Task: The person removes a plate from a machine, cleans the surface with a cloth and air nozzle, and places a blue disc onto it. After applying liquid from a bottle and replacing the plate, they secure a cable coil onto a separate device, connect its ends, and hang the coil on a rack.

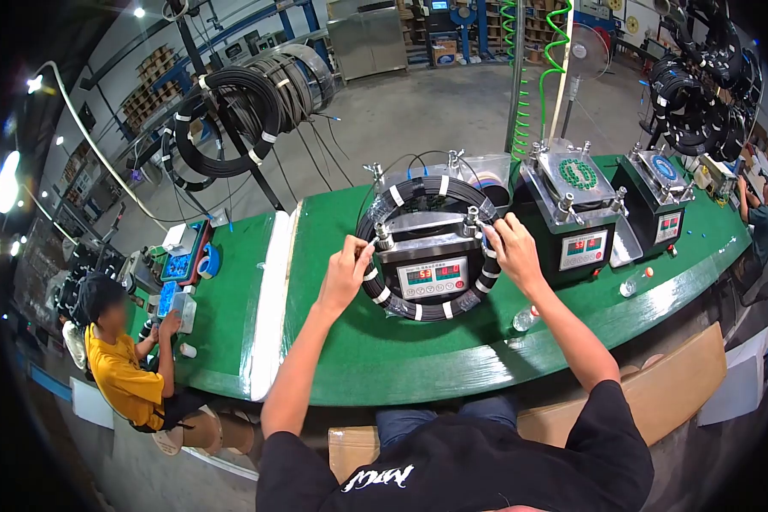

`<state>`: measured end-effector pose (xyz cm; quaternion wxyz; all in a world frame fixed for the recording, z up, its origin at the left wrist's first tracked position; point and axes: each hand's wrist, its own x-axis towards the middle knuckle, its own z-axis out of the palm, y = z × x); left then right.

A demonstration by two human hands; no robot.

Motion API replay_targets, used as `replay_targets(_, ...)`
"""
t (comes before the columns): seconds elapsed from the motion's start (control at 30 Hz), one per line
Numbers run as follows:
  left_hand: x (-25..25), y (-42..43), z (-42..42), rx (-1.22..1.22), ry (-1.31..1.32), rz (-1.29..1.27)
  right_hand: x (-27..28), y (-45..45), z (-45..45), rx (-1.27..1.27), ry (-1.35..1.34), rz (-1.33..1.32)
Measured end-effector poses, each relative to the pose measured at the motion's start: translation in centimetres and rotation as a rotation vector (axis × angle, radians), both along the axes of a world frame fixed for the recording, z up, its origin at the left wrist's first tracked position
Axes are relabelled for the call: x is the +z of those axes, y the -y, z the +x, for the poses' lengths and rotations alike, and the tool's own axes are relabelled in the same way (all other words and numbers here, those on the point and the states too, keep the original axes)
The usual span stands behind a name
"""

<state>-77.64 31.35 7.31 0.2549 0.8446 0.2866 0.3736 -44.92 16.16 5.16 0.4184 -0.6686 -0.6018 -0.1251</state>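
A coil of black cable (431, 311) stood around the front of a small machine (433, 277) towards the table's (320, 341) far edge, between the two side ends. The left hand (347, 266) was at the coil's left side, beside the left knob (384, 237); the right hand (512, 245) was at its right side, beside the right knob (471, 224). Each grip had thumb and finger drawn near together, but I cannot tell whether either pinched cable. The winding looked done, with white bands (449, 310) in place around the ring. The handling at the machine seemed unfinished, with both hands at it; how much was left did not show. A clear bottle (525, 319) stood nearer the near edge.
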Motion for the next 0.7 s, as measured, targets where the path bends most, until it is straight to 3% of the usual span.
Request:
replay_targets(0.13, 2.8, -1.4, -0.9, -0.176, -0.228, 0.139, 1.5, 0.4, 1.6, 0.166, -0.159, -0.134)
replay_targets(0.17, 4.5, -1.9, -1.0, -0.184, -0.412, 0.052, 2.1, 0.2, 2.3, 0.188, -0.179, -0.199)
replay_targets(0.2, 5.6, -3.2, -1.2, -0.296, -0.419, -0.018, 1.0, -0.7, 4.1, 0.297, -0.186, -0.200)
replay_targets(0.27, 7.5, -6.1, -1.5, -0.521, -0.421, -0.162, 0.8, -2.2, 5.6, 0.387, -0.592, -0.226)
replay_targets(0.33, 9.6, -9.4, -1.2, -0.486, -0.488, -0.501, 2.0, -5.0, 7.2, 0.287, -0.462, -0.071)
replay_targets(0.4, 7.5, -14.6, 0.1, -0.336, -0.277, -0.523, 3.1, -8.6, 9.1, 0.253, -0.394, -0.066)
replay_targets(0.43, 6.8, -16.5, 1.3, -0.253, -0.242, -0.542, 2.7, -11.1, 9.9, 0.290, -0.448, -0.040)
replay_targets(0.53, 3.8, -19.6, 5.9, 0.003, -0.145, -0.617, 3.2, -16.7, 10.2, 0.303, -0.289, 0.056)
replay_targets(0.6, 3.1, -19.5, 8.8, 0.144, 0.011, -0.892, 1.3, -21.5, 12.3, 0.297, -0.121, -0.018)
replay_targets(0.63, 2.1, -20.1, 10.0, 0.134, 0.091, -0.929, 0.7, -22.9, 12.8, 0.382, -0.270, -0.111)
replay_targets(0.67, 0.5, -21.3, 10.8, 0.127, 0.173, -0.960, 0.9, -23.6, 13.1, 0.323, -0.215, -0.245)
replay_targets(0.7, -2.0, -23.0, 11.6, 0.057, 0.279, -0.941, 0.9, -23.9, 12.6, 0.354, -0.392, -0.247)
